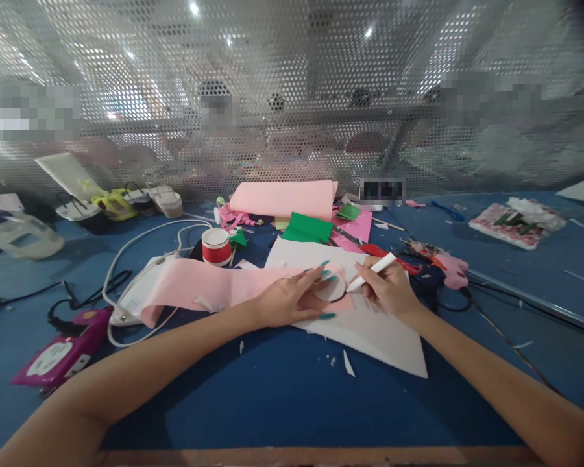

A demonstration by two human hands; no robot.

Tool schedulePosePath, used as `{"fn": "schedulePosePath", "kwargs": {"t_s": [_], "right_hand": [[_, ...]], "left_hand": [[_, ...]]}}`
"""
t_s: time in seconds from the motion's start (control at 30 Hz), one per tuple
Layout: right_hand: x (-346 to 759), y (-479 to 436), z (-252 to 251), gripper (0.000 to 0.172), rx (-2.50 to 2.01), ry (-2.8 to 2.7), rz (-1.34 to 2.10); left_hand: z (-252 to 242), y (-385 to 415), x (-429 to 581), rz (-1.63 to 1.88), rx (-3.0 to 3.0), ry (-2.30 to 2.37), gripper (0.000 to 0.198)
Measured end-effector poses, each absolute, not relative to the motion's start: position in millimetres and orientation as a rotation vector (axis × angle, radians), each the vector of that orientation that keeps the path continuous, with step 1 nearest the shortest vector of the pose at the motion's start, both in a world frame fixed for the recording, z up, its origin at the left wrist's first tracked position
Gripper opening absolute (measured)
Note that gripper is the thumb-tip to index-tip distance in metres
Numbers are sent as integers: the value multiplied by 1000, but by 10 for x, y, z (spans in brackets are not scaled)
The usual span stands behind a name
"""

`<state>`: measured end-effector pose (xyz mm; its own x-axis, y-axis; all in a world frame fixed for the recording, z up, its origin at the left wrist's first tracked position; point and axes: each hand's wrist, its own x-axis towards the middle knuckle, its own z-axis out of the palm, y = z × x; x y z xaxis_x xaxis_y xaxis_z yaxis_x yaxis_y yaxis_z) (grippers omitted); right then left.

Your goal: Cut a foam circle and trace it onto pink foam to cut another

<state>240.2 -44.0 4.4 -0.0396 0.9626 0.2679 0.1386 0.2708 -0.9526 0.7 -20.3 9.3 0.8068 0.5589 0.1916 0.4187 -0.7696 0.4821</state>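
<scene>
My left hand (294, 295) lies flat with fingers spread, pressing a round white paper piece (331, 287) onto a long pink strip (214, 285). Under the strip's right end is a large white sheet (384, 337). In my right hand (387, 285) is a white marker (372, 271), gripped like a pen, its tip down at the edge of the round piece. A dark curved line shows on the pink along that edge. The far left end of the strip curls up over a white power strip.
Behind the sheet lie a green piece (307, 227), a pink roll (282, 198) and a red-and-white cup (217, 246). A purple device (63, 350) with cords lies left, a pink glue gun (450, 267) right. Paper scraps (349, 364) dot the blue table (253, 408). Perforated metal (292, 78) stands behind.
</scene>
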Motion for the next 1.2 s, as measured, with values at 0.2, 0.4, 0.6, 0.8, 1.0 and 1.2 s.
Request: {"fn": "schedulePosePath", "kwargs": {"t_s": [0.2, 0.4, 0.6, 0.8, 1.0, 1.2], "right_hand": [[2392, -404, 74, 42, -1139, -1368, 1000], [2404, -376, 53, 41, -1150, -1340, 1014], [2400, -348, 33, 41, -1175, -1288, 1036], [2386, -319, 23, 41, -1197, -1241, 1048], [2379, -308, 24, 41, -1197, -1217, 1058], [2370, -295, 14, 43, -1204, -1184, 1043]], "left_hand": [[105, -205, 5, 448, 2550, 721, 87], [85, -195, -2, 448, 2555, 724, 88], [75, -187, -9, 447, 2567, 711, 87], [89, -196, -2, 448, 2567, 730, 85], [86, -194, -4, 440, 2547, 731, 86], [69, -186, -11, 454, 2542, 726, 88]]}}
